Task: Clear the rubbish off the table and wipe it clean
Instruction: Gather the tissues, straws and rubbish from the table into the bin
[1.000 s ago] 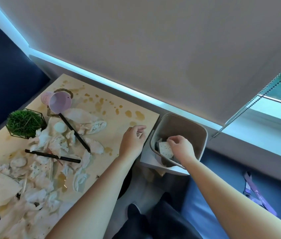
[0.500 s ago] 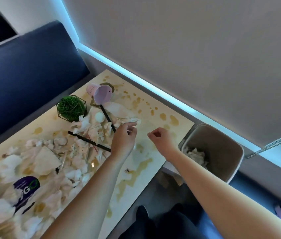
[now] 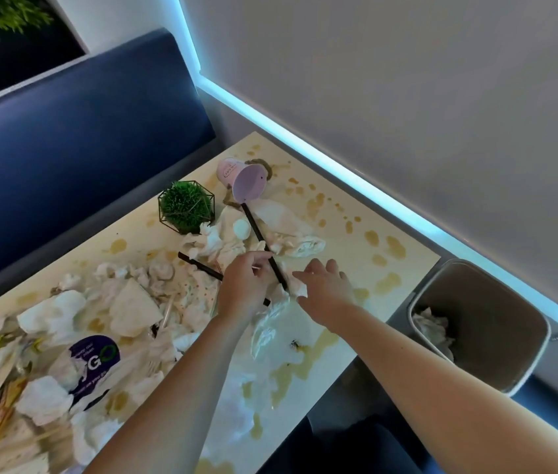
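While black straws cross the crumpled tissues, your left hand pinches tissue, right hand spread wide above the stained table.

Soft daylight, blue glare along wall, wide-angle edge warping

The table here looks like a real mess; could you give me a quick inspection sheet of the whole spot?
Surface: pale table spotted with brown spills.
Job's things: crumpled tissues piled across it; two black straws; tipped pink cup; grey bin beside the table's end, tissue inside.
Clutter: small green plant in a wire frame; purple printed wrapper.
Hands: left hand pinches something small by a straw; right hand open, fingertips on a tissue.
Cables: nothing seen.
Surroundings: navy bench, blind, blue light strip.
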Demonstrator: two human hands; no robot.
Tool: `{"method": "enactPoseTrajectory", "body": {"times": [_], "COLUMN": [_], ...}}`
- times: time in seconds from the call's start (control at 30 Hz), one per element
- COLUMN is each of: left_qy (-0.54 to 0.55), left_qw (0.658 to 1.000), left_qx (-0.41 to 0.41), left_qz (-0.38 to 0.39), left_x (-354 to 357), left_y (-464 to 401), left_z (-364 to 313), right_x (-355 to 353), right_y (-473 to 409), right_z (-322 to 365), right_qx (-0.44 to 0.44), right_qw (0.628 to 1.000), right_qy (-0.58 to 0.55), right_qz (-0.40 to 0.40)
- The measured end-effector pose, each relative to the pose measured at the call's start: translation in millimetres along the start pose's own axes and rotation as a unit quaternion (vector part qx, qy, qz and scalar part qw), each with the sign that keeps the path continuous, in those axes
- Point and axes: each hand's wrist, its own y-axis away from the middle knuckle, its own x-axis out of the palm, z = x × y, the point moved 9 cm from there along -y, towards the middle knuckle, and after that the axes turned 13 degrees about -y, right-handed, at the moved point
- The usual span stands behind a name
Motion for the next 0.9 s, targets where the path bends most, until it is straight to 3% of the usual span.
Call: {"method": "enactPoseTrajectory", "body": {"times": [0.17,0.33,0.4,0.5,0.57,0.67,0.83,0.9], "left_qy": [0.017,0.021,0.021,0.061,0.110,0.195,0.223,0.215], "left_qw": [1.000,0.999,0.998,0.996,0.991,0.973,0.965,0.967], "left_qx": [-0.004,-0.003,-0.004,-0.021,-0.047,-0.085,-0.121,-0.129], "left_qz": [0.023,0.049,0.052,0.055,0.067,0.091,0.068,0.049], "left_x": [2,0,-2,-5,0,14,20,18], "left_y": [-6,-14,-17,-22,-25,-28,-39,-42], "left_z": [5,4,2,-2,-8,-17,-20,-16], "right_x": [15,15,4,-24,-33,-38,-42,-43], "right_y": [-8,-18,-18,-13,-15,-20,-36,-40], "right_z": [3,-3,-7,-9,-2,8,-1,-7], "right_qx": [-0.023,-0.017,0.005,0.030,0.031,0.047,0.048,0.048], "right_qw": [0.997,0.999,0.993,0.932,0.880,0.836,0.853,0.880], "right_qy": [0.067,0.015,-0.056,-0.278,-0.410,-0.510,-0.495,-0.446], "right_qz": [-0.016,-0.049,-0.106,-0.232,-0.237,-0.198,-0.155,-0.157]}}
